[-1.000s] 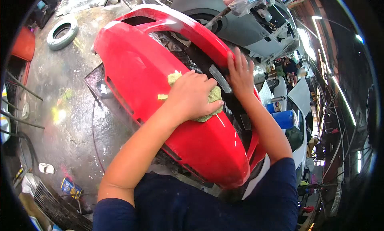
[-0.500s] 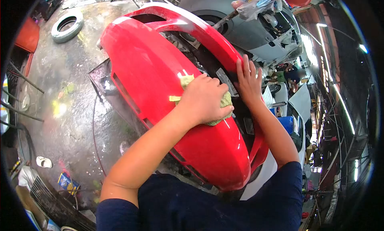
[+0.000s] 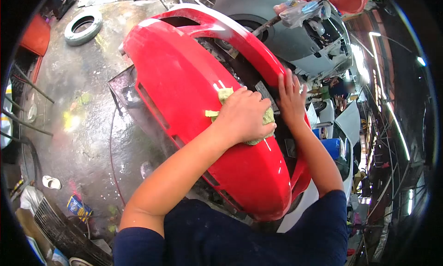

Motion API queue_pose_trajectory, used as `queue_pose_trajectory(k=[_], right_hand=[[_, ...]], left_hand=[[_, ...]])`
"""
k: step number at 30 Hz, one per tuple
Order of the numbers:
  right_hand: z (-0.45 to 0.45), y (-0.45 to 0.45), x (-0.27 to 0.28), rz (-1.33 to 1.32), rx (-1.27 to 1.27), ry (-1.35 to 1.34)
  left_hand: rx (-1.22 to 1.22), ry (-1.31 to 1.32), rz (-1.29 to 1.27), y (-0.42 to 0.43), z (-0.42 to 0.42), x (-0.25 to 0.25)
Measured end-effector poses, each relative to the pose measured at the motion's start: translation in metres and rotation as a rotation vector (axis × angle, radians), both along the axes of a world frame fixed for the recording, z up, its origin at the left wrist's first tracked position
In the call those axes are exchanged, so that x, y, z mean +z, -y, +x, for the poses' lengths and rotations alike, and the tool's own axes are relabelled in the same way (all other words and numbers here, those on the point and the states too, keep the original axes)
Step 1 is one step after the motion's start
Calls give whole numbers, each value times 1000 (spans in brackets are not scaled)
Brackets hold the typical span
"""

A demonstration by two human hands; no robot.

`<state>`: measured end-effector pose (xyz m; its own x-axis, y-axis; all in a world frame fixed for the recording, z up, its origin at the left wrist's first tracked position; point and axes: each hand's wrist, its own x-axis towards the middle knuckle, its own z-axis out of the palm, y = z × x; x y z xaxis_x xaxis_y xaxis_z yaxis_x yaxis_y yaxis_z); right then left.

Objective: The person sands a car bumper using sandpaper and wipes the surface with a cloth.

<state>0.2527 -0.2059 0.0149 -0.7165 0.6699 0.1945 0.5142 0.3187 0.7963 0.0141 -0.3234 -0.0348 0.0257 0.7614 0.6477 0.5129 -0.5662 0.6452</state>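
Observation:
A long red car bumper (image 3: 184, 72) with a glossy surface lies at an angle across the middle. My left hand (image 3: 244, 114) presses a crumpled yellow-green cloth (image 3: 225, 94) against its upper face, the fingers curled over the cloth. Parts of the cloth stick out beyond the fingertips and beside the thumb. On the far strip of the bumper, past the dark opening, rests my right hand (image 3: 291, 96), fingers spread and holding nothing.
Behind the bumper stands a grey car (image 3: 286, 40); a white car (image 3: 348, 123) is at the right, near a blue container (image 3: 331, 147). A tyre (image 3: 83, 28), a hose (image 3: 111, 160) and a white slipper (image 3: 51, 182) lie on the floor. Another person (image 3: 339, 88) is in the background.
The whole scene has shifted rightward in view. Relative to the bumper, my left hand with the cloth has moved little, and my right hand stays by the far strip.

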Motion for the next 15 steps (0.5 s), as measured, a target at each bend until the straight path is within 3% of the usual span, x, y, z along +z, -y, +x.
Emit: queue_pose_trajectory(k=[5, 10, 15], right_hand=[[-41, -36, -1, 12, 122, -54], [-107, -85, -35, 122, 109, -50], [-45, -29, -14, 75, 22, -45]], left_hand=[[-19, -11, -2, -2, 1, 0], [-2, -33, -10, -2, 1, 0], [-38, -104, -70, 1, -2, 5]])
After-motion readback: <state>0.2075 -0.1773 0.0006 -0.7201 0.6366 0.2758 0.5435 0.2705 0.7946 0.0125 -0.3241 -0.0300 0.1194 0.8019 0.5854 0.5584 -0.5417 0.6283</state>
